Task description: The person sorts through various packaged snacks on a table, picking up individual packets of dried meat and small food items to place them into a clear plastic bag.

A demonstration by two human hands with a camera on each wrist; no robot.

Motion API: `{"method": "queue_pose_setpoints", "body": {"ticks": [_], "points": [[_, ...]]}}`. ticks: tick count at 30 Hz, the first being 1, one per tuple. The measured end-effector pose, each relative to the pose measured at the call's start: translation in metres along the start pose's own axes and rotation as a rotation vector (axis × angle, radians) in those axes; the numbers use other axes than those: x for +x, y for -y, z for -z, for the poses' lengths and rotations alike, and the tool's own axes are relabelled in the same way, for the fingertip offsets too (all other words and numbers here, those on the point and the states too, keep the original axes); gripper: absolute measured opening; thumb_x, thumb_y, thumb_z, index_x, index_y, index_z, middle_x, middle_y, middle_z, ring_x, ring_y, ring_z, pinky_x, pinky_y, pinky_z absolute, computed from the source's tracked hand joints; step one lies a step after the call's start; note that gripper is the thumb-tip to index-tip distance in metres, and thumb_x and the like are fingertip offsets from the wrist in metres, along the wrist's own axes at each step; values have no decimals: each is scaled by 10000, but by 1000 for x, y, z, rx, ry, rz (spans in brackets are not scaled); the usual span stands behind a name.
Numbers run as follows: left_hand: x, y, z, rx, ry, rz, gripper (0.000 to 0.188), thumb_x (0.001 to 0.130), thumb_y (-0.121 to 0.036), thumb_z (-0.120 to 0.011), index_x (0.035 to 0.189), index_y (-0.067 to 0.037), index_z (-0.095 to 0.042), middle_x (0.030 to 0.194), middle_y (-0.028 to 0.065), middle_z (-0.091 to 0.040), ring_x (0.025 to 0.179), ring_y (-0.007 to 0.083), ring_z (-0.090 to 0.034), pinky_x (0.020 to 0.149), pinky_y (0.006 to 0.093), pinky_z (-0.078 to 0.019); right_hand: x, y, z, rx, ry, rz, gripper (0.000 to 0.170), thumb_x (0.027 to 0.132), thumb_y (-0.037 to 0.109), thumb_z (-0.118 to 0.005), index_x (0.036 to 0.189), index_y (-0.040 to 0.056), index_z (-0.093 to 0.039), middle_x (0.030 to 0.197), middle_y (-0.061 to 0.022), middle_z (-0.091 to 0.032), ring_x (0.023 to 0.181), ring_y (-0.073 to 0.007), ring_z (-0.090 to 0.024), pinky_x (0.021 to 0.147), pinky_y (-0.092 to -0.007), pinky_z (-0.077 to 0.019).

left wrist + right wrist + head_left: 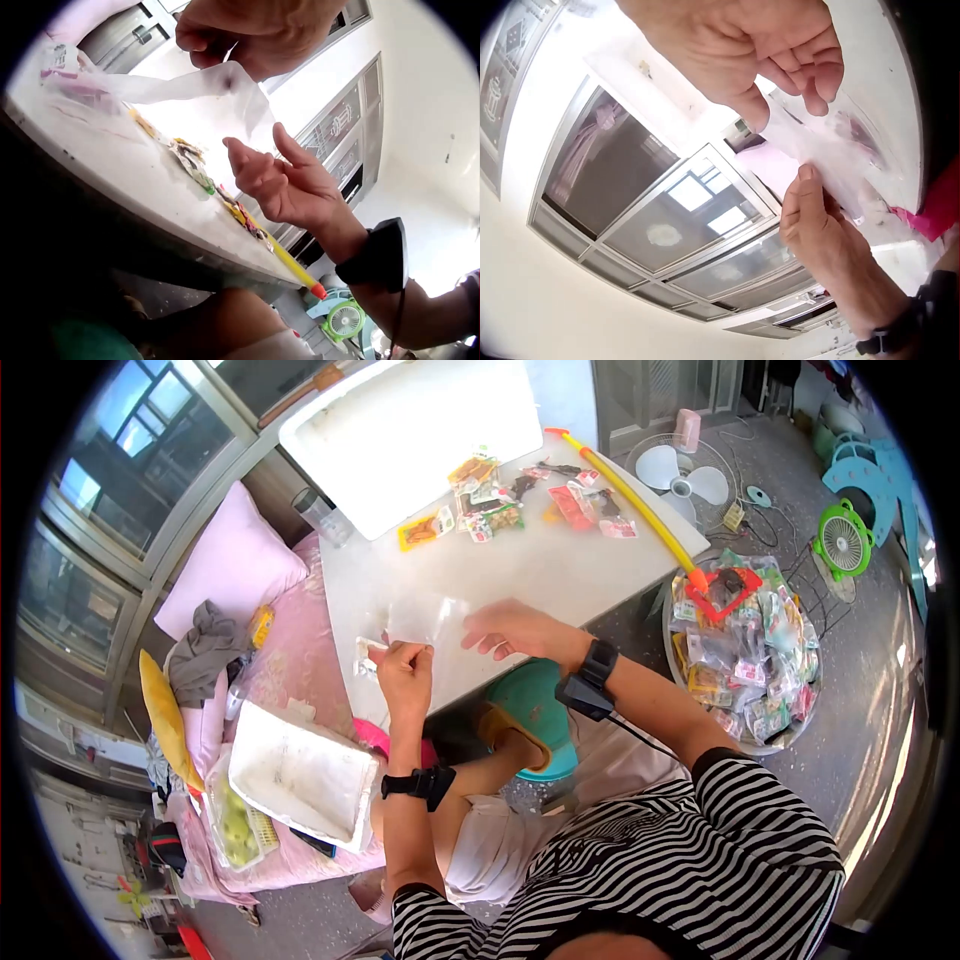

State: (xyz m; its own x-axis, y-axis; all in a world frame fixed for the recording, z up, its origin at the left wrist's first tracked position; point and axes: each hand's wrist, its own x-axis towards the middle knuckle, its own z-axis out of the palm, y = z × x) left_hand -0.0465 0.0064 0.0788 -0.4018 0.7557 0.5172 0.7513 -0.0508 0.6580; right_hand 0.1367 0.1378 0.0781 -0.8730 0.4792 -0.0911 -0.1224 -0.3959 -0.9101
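My left hand pinches a clear plastic bag between thumb and fingers, over the near left part of the white table. In the right wrist view the filmy bag spreads between both hands. My right hand is at the bag's right, palm turned inward and fingers relaxed. Its fingertips are right at the bag's edge in that view. A small printed packet lies on the table beside the left hand, partly hidden behind it.
Several snack packets lie farther back on the table, before a white foam box. A yellow tube leans along the right edge toward a round tray of packets. Another foam box is at left; a teal stool stands below.
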Motion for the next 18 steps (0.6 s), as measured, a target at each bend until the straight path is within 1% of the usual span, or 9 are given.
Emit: {"method": "queue_pose_setpoints", "body": {"ticks": [1,3,4,5,9,12,13,16,18], "points": [[-4,7,-11,4,36,0,45,761,-11,-666,802,6,-667,702,113,-585,576,201,-551,548,307,-431,7,-6,2,47,15,-9,314,863,319,-657,952,19,-648,808,-58,-649,627,-94,-572,508,-214,-449],[-16,13,-26,-11,68,55,160,743,-61,-701,882,0,-649,766,125,-582,630,236,-565,579,342,-449,30,-31,18,-97,-118,-41,262,848,285,-659,856,24,-654,735,-45,-632,575,-89,-550,488,-218,-437],[-22,15,-31,35,58,22,199,736,-82,-715,902,-6,-637,781,125,-579,653,248,-567,593,352,-452,35,-35,19,-170,-184,-61,245,841,269,-660,807,26,-657,698,-39,-624,549,-86,-540,478,-220,-431],[-27,18,-36,79,47,-9,238,729,-103,-729,923,-11,-626,797,125,-576,676,260,-569,606,362,-456,35,-41,21,-169,-242,-2,232,827,218,-649,694,28,-637,614,-31,-590,501,-84,-518,452,-226,-416],[-36,12,-55,76,106,-79,336,698,-168,-773,943,-35,-586,822,121,-565,747,297,-568,649,397,-462,46,-56,21,-187,-386,15,231,778,200,-672,651,19,-605,560,-49,-554,454,-102,-484,400,-251,-367],[-37,13,-69,48,138,51,345,692,-180,-783,935,-46,-579,825,121,-561,748,295,-567,659,398,-462,46,-62,15,-172,-384,48,258,785,216,-696,646,23,-597,565,-50,-558,461,-97,-484,397,-244,-356],[-37,19,-74,27,95,59,337,679,-184,-792,904,-42,-586,781,121,-575,699,313,-568,638,402,-464,48,-64,17,-156,-375,38,269,787,226,-707,648,25,-597,567,-51,-560,463,-96,-484,395,-240,-353],[-36,31,-80,-9,172,222,280,706,-158,-774,853,-23,-577,698,112,-565,599,258,-536,592,368,-453,50,-63,19,-194,-394,-9,299,790,254,-733,661,22,-596,573,-52,-578,462,-92,-501,394,-231,-368],[-36,37,-77,-164,170,222,192,773,-117,-721,816,-10,-568,639,49,-522,579,157,-482,565,288,-412,50,-64,18,-236,-409,-19,313,791,267,-741,665,21,-595,575,-53,-587,462,-90,-510,394,-230,-380]]}}
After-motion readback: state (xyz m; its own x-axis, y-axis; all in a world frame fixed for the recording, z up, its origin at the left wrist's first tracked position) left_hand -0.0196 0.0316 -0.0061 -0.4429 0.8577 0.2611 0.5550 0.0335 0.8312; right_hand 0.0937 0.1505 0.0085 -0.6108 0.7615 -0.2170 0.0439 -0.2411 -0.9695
